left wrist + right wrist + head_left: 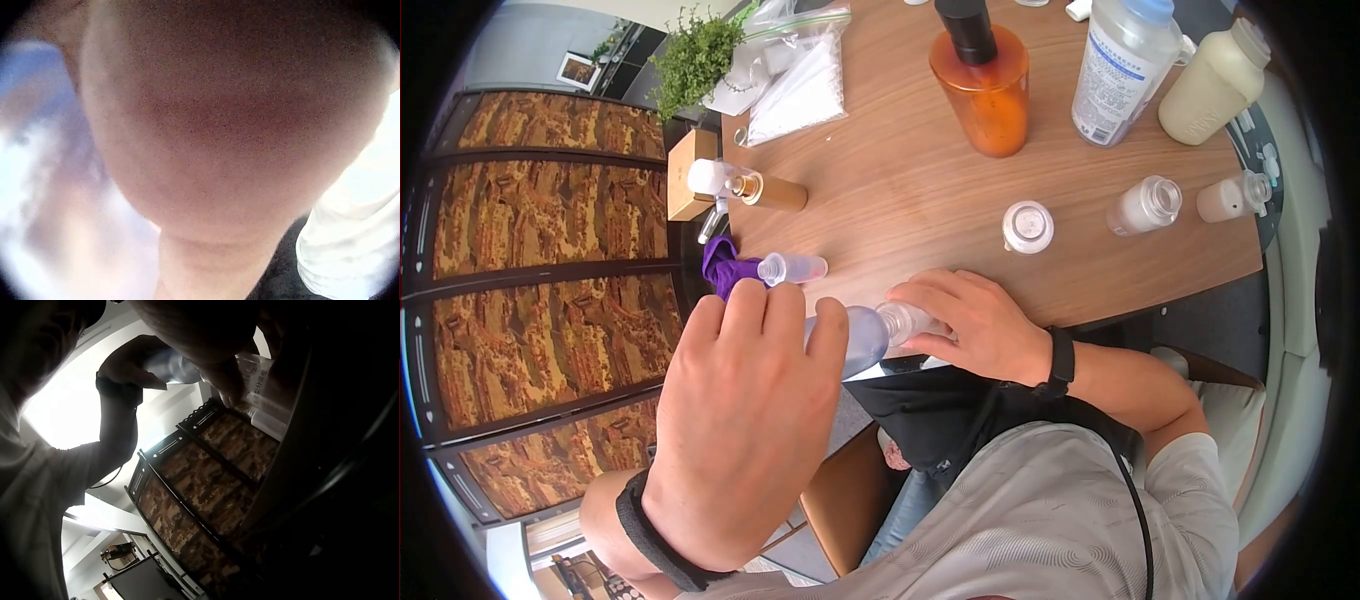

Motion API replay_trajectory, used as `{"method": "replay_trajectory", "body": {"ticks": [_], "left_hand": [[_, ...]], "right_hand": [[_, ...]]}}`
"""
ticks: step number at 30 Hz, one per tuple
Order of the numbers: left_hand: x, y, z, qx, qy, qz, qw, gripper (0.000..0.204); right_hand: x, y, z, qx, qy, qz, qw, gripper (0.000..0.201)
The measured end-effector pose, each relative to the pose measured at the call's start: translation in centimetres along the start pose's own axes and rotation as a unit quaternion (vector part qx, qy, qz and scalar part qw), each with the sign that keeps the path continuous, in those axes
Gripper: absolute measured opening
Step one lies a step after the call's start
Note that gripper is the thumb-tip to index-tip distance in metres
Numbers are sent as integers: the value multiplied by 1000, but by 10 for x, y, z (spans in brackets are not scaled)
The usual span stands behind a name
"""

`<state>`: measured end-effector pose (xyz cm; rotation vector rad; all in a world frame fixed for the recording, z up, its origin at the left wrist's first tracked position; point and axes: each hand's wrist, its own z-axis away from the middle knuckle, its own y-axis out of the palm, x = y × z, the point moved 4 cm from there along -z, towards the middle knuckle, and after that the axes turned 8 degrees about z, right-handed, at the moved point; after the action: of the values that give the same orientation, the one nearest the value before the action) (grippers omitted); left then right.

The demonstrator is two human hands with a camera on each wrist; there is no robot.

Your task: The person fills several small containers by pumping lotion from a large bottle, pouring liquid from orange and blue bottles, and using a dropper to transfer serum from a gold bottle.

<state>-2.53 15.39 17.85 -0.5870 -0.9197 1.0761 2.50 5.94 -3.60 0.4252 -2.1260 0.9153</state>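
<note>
My left hand curls over a clear, bluish rounded bottle, which lies tilted with its neck toward the right. Its palm fills the left wrist view, blurred. My right hand pinches a small clear bottle between thumb and fingers. The two bottles meet mouth to neck, close over the table's near edge, and the fingers partly hide the small one. In the right wrist view, the bluish bottle shows between both hands. Nearest to the left hand stands a small open translucent bottle.
A purple cloth, a gold bottle and a cardboard box line the table's left edge. An amber pump bottle stands behind, beside larger bottles. A white-lidded jar and two small open bottles are to the right.
</note>
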Motion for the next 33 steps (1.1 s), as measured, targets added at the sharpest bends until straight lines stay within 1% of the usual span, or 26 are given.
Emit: {"method": "replay_trajectory", "body": {"ticks": [9,14,19,21,22,24,27,29,30,33], "left_hand": [[11,11,8,-33,-2,55,998,59],[25,29,17,-85,2,176,981,62],[32,71,22,-156,31,294,943,62],[31,87,23,-175,27,342,923,62],[30,94,23,-200,23,362,910,62],[28,108,21,-226,27,413,882,60],[21,120,18,-265,18,474,839,58],[19,128,14,-301,11,513,804,58],[20,134,12,-300,13,531,792,60],[25,132,5,-337,-26,615,712,63]], "right_hand": [[2,-4,-2,-6,6,-14,1000,48],[7,-10,-4,-18,27,-51,998,45],[9,-13,-4,-28,17,-64,997,50],[12,-15,-5,-39,2,-61,997,50],[12,-15,-5,-35,4,-59,998,50],[13,-14,-5,-25,10,-55,998,50],[18,-18,-7,-2,65,-79,995,45],[14,-15,-5,-24,64,-85,994,45],[12,-12,-4,-35,65,-88,993,45],[11,-12,-2,-57,79,-75,992,45]]}}
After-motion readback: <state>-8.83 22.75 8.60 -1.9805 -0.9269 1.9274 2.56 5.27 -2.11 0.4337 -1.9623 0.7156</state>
